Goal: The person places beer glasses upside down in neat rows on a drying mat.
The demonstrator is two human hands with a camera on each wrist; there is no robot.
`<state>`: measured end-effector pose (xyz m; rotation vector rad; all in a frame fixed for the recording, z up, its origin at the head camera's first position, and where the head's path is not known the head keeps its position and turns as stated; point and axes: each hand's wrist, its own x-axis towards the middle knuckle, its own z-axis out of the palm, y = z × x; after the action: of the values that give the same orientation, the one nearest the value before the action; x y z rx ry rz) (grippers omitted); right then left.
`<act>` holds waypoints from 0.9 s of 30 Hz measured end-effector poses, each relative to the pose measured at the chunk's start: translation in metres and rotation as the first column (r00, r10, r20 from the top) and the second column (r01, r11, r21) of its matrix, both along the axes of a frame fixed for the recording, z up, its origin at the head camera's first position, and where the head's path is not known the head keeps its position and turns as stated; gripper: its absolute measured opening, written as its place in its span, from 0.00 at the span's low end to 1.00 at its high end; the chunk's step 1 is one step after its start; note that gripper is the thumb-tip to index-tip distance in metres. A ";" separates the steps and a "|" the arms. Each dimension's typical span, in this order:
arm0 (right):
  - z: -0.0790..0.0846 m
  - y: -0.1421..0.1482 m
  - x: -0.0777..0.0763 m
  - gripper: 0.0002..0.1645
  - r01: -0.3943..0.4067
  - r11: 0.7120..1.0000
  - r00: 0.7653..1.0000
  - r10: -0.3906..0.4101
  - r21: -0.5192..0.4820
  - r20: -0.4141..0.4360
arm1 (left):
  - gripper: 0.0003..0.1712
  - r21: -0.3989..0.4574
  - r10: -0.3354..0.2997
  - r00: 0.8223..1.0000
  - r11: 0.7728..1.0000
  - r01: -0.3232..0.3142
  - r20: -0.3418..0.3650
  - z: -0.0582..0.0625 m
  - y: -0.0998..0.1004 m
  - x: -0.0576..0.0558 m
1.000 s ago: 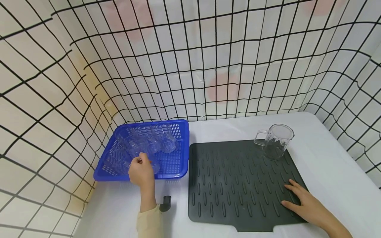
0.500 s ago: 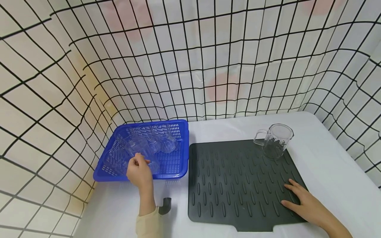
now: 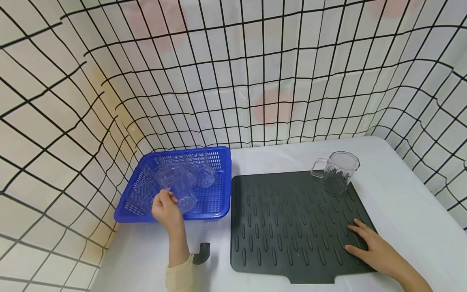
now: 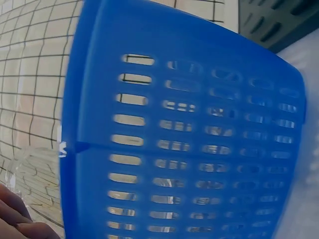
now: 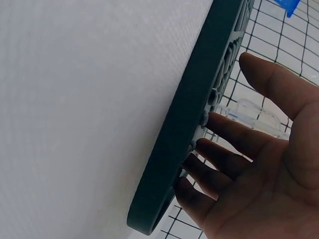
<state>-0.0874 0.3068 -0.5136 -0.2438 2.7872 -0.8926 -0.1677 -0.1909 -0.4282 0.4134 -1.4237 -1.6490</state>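
Mug (image 3: 180, 190) and left hand (image 3: 168, 209) meet over the near part of the blue basket (image 3: 211, 215), the clear glass tilted and its handle side toward the person. That left grip is closed, fingers curled in what looks like a pinch on the handle, probably because the handle offers a surer purchase than a smooth wall among crowded glassware (image 3: 206, 177); whether the mug touches its neighbours cannot be told. The left forearm reaches forward over the basket's near rim, wrist bent slightly inward. A second mug (image 3: 337, 178) stands at the far right corner of the dark ridged mat (image 3: 277, 227), handle pointing left, perhaps set there to leave the mat's middle free. The right hand (image 3: 379, 251) holds nothing: its grip is spread, fingers slightly bent, thumb well apart, fingertips resting on the mat's right edge, possibly to steady it against the bench (image 3: 277, 156).
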 end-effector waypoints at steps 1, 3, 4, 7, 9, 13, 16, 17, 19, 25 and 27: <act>0.000 0.000 0.000 0.45 0.003 1.000 1.000 -0.003 -0.002 0.002 | 0.20 0.013 -0.010 1.000 1.000 0.010 -0.021 0.001 0.000 0.000; -0.001 0.000 0.001 0.45 0.004 1.000 1.000 -0.004 -0.005 0.003 | 0.20 0.036 -0.023 0.998 0.999 0.026 -0.061 0.003 0.000 0.002; -0.001 0.000 0.001 0.45 0.005 1.000 1.000 -0.005 -0.008 0.003 | 0.19 0.045 -0.032 0.996 0.998 0.036 -0.080 0.005 0.001 0.003; -0.001 0.000 0.001 0.45 0.007 1.000 1.000 -0.007 -0.010 0.003 | 0.20 0.068 -0.049 0.990 0.996 0.059 -0.132 0.010 0.003 0.005; -0.001 0.000 0.001 0.45 0.007 1.000 1.000 -0.007 -0.010 0.003 | 0.20 0.079 -0.054 0.987 0.995 0.067 -0.154 0.014 0.006 0.007; 0.000 0.000 0.001 0.46 0.009 1.000 1.000 -0.009 -0.012 0.009 | 0.19 0.070 -0.071 0.978 0.994 0.087 -0.199 0.020 0.009 0.009; 0.001 -0.001 0.002 0.45 0.009 1.000 1.000 -0.008 -0.014 0.013 | 0.18 0.044 -0.090 0.970 0.994 0.103 -0.227 0.023 0.011 0.010; 0.001 -0.001 0.002 0.45 0.009 1.000 1.000 -0.009 -0.015 0.014 | 0.18 0.039 -0.097 0.968 0.993 0.108 -0.233 0.023 0.012 0.011; 0.001 0.000 0.002 0.45 0.009 1.000 1.000 -0.008 -0.014 0.016 | 0.17 0.031 -0.108 0.964 0.992 0.119 -0.243 0.025 0.013 0.012; 0.002 -0.001 0.001 0.46 0.011 1.000 1.000 -0.011 -0.003 0.024 | 0.18 0.019 -0.173 0.953 0.983 0.184 -0.250 0.029 0.022 0.015; 0.002 -0.001 0.001 0.46 0.012 1.000 1.000 -0.012 0.000 0.024 | 0.18 0.007 -0.205 0.948 0.977 0.213 -0.245 0.030 0.025 0.016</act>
<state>-0.0863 0.3054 -0.5114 -0.2152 2.7693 -0.8918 -0.1520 -0.1657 -0.3983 0.0737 -1.2915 -1.8258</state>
